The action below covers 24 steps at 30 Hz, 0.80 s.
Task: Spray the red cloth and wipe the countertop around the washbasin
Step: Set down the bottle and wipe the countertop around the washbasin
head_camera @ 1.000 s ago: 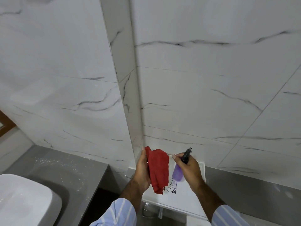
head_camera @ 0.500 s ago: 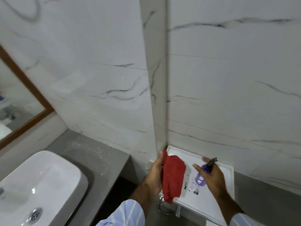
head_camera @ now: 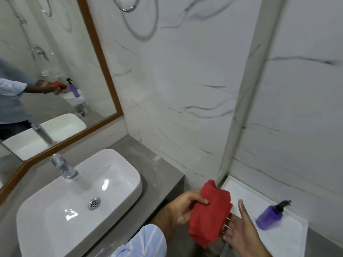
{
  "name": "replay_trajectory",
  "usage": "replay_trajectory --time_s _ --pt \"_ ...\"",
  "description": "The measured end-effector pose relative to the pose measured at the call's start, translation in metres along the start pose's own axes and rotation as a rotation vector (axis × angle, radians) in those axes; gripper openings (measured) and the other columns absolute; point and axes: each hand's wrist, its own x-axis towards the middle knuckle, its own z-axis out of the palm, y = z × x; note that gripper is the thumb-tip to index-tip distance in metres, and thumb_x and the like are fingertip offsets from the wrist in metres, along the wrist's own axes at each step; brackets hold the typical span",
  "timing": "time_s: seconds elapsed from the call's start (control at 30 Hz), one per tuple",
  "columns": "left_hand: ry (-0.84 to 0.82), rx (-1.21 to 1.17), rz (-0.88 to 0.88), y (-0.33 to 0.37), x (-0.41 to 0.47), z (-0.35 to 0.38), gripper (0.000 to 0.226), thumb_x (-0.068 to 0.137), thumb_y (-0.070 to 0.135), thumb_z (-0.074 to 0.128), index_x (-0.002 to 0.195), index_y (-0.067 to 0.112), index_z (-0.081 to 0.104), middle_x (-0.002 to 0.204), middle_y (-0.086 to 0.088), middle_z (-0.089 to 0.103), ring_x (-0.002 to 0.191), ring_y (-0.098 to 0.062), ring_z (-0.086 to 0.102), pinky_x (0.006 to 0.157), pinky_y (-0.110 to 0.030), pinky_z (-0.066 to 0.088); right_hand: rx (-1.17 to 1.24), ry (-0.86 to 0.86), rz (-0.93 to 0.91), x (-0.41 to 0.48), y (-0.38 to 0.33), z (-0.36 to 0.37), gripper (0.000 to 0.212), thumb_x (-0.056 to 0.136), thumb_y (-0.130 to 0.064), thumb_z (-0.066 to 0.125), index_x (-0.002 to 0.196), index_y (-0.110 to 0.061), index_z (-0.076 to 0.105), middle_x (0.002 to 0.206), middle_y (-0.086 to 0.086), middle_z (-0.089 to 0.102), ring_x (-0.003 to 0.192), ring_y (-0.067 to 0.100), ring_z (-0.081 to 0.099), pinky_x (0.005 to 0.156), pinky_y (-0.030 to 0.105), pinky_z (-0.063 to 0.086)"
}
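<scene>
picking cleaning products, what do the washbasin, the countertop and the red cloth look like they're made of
Washbasin: looks like glazed white ceramic, with sharp glossy highlights.
Countertop: grey stone or a stone-look slab, matte and lightly speckled; which one is unclear.
Red cloth: soft woven fabric, possibly microfibre, since it folds limply in the left hand and shows no shine.

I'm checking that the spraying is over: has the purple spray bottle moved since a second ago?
Yes. The purple spray bottle has left the right hand and gone down onto the white tray, right of the red cloth.

mirror (head_camera: 55,67), tap (head_camera: 63,168), white tray (head_camera: 289,238).
</scene>
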Motion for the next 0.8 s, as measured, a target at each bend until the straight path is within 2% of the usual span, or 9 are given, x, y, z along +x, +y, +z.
replay_trajectory --time_s 0.13,0.2,0.3,0.37,0.47,0.57,0.63,0.7,0.8 --pt "-0.039 0.106 0.019 0.021 -0.027 -0.053 0.068 0.081 -0.005 0.072 0.147 -0.008 0.057 0.132 -0.021 0.068 0.116 -0.027 0.072 0.126 -0.048 0.043 0.009 -0.204 -0.084 0.015 -0.033 0.076 0.046 0.098 -0.029 0.062 0.133 0.000 0.065 0.128 0.027 0.070 0.118 0.039 0.066 0.106 0.051 0.048" --pt "-0.064 0.117 0.004 0.037 -0.036 -0.090 0.056 0.091 -0.005 0.065 0.147 -0.005 0.060 0.137 -0.022 0.067 0.118 -0.027 0.073 0.128 -0.048 0.042 -0.058 -0.230 -0.097 0.037 -0.045 0.109 0.043 0.096 -0.015 0.062 0.135 0.001 0.061 0.129 0.027 0.069 0.122 0.039 0.065 0.111 0.051 0.045" --pt "0.109 0.170 -0.049 0.063 -0.049 -0.149 0.049 0.085 0.005 0.077 0.133 0.001 0.070 0.125 -0.017 0.074 0.108 -0.025 0.076 0.112 -0.041 0.056 -0.138 -0.194 -0.135 0.083 -0.058 0.152 0.042 0.090 -0.010 0.067 0.130 0.002 0.064 0.123 0.024 0.073 0.106 0.033 0.074 0.092 0.047 0.059" --pt "0.266 0.252 -0.047 0.086 -0.054 -0.196 0.042 0.072 0.012 0.085 0.112 0.012 0.074 0.104 -0.007 0.078 0.090 -0.016 0.076 0.087 -0.033 0.064 -0.153 -0.144 -0.159 0.119 -0.069 0.185 0.040 0.086 -0.009 0.070 0.124 0.002 0.067 0.119 0.024 0.075 0.096 0.031 0.077 0.078 0.046 0.065" --pt "0.358 0.425 -0.051 0.129 -0.062 -0.253 0.022 0.076 0.015 0.084 0.093 0.025 0.074 0.082 0.008 0.074 0.071 -0.005 0.070 0.062 -0.018 0.059 -0.257 -0.102 -0.197 0.163 -0.078 0.233 0.042 0.086 -0.008 0.071 0.126 0.005 0.066 0.119 0.025 0.075 0.113 0.040 0.069 0.104 0.059 0.052" --pt "0.451 0.652 -0.011 0.175 -0.050 -0.305 0.024 0.080 0.010 0.087 0.090 0.026 0.072 0.065 0.017 0.068 0.061 -0.002 0.062 0.055 -0.016 0.050 -0.337 -0.099 -0.213 0.202 -0.088 0.273 0.041 0.084 -0.004 0.073 0.123 0.003 0.068 0.116 0.024 0.076 0.114 0.041 0.069 0.105 0.066 0.048" --pt "0.502 0.843 0.003 0.203 -0.039 -0.334 0.026 0.076 0.011 0.086 0.097 0.020 0.076 0.074 0.008 0.073 0.068 -0.011 0.064 0.056 -0.017 0.048 -0.474 -0.081 -0.271 0.223 -0.093 0.300 0.044 0.075 -0.006 0.081 0.118 0.000 0.072 0.111 0.022 0.078 0.109 0.039 0.072 0.103 0.063 0.051" --pt "0.554 1.028 -0.013 0.225 -0.023 -0.367 0.031 0.084 0.003 0.082 0.113 0.012 0.079 0.101 -0.008 0.082 0.087 -0.022 0.074 0.063 -0.017 0.051 -0.663 -0.046 -0.376 0.252 -0.091 0.324 0.041 0.071 -0.009 0.087 0.111 -0.005 0.076 0.101 0.015 0.081 0.099 0.032 0.077 0.099 0.054 0.057" --pt "0.667 1.162 -0.023 0.243 -0.004 -0.407 0.034 0.088 0.000 0.074 0.116 0.017 0.080 0.119 -0.007 0.082 0.110 -0.027 0.076 0.081 -0.022 0.052 -0.935 0.053 -0.561 0.295 -0.085 0.355 0.038 0.065 -0.019 0.090 0.101 -0.011 0.078 0.085 0.003 0.081 0.079 0.018 0.077 0.078 0.035 0.063"
